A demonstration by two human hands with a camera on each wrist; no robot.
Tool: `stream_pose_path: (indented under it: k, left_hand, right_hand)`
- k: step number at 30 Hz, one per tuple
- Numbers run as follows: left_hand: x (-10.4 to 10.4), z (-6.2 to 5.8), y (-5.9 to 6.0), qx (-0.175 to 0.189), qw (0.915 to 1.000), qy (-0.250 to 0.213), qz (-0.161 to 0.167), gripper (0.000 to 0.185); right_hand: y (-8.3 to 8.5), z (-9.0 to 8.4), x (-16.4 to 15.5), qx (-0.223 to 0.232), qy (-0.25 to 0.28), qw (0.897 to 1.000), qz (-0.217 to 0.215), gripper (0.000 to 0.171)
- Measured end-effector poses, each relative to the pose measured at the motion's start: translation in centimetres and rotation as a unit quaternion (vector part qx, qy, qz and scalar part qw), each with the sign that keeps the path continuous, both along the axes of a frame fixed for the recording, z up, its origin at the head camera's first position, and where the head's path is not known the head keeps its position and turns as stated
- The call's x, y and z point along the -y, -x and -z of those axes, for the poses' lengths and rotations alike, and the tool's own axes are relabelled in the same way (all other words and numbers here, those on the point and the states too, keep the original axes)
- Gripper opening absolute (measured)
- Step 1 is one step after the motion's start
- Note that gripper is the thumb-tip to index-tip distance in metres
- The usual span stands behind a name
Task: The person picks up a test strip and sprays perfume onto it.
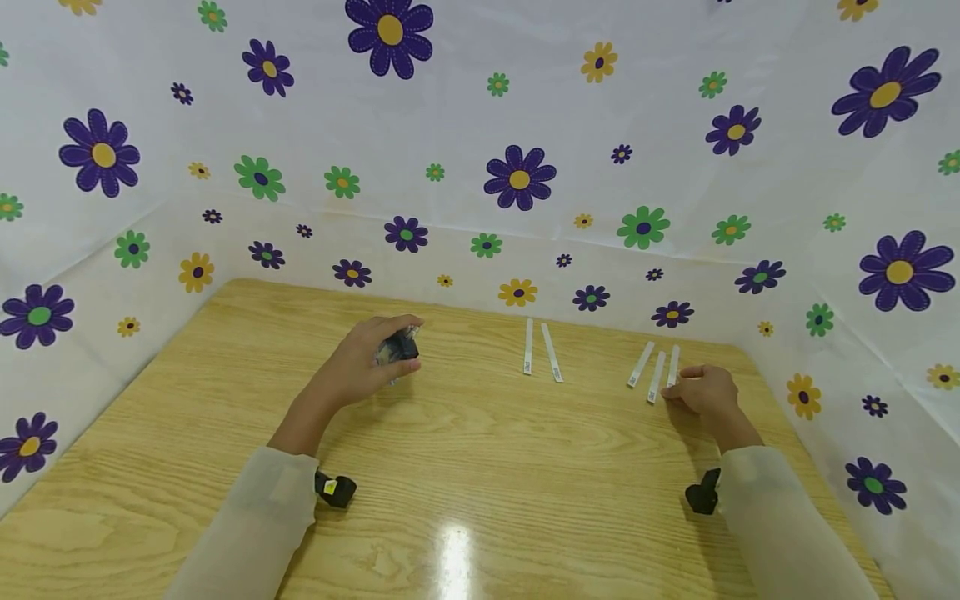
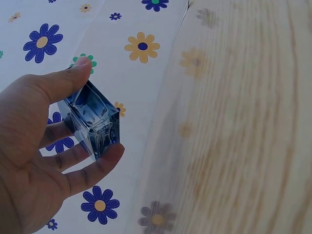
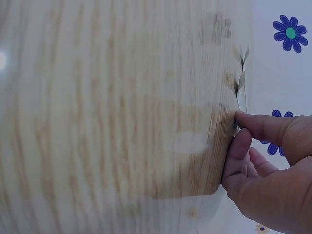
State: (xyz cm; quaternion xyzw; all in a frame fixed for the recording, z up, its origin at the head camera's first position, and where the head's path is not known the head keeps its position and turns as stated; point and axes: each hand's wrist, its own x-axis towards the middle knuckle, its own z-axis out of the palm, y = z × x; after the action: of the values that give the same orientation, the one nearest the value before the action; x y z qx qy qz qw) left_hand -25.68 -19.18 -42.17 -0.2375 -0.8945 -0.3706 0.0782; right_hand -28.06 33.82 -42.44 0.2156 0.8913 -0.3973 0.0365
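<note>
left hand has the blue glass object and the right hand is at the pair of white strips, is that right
Not quite: the right hand is at the group of three white strips, with its fingertips at the rightmost one, not at the pair. The head view shows this. The left hand does have the blue glass object.

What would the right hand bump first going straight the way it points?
Probably the middle white strip of the right-hand three: the right hand points leftward, and that strip looks just ahead. The hand seems to pinch the rightmost strip; depth is unclear.
</note>
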Motion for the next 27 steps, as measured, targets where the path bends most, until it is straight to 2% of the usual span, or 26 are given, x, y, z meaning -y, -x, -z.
stream_pose_path:
  k: [6, 13, 16, 22, 27]
  left_hand:
    - [0.1, 0.2, 0.2, 0.002, 1.0000, 0.004, 0.000, 0.059]
    - [0.0, 0.2, 0.1, 0.010, 0.9999, 0.009, -0.010, 0.059]
    - [0.0, 0.2, 0.1, 0.012, 0.9998, 0.011, -0.013, 0.059]
    - [-0.2, 0.1, 0.0, 0.017, 0.9997, 0.013, -0.013, 0.059]
    - [-0.2, 0.1, 0.0, 0.022, 0.9995, 0.017, -0.016, 0.059]
  right_hand:
    - [0.0, -0.1, 0.1, -0.001, 0.061, 0.998, 0.002, 0.048]
    - [-0.1, -0.3, 0.0, 0.000, 0.136, 0.991, 0.010, 0.045]
    - [-0.1, -0.4, -0.1, 0.007, 0.144, 0.990, 0.008, 0.046]
    - [-0.4, -0.6, -0.7, 0.010, 0.165, 0.986, -0.027, 0.053]
    - [-1.0, -1.2, -0.3, 0.002, 0.178, 0.983, -0.042, 0.046]
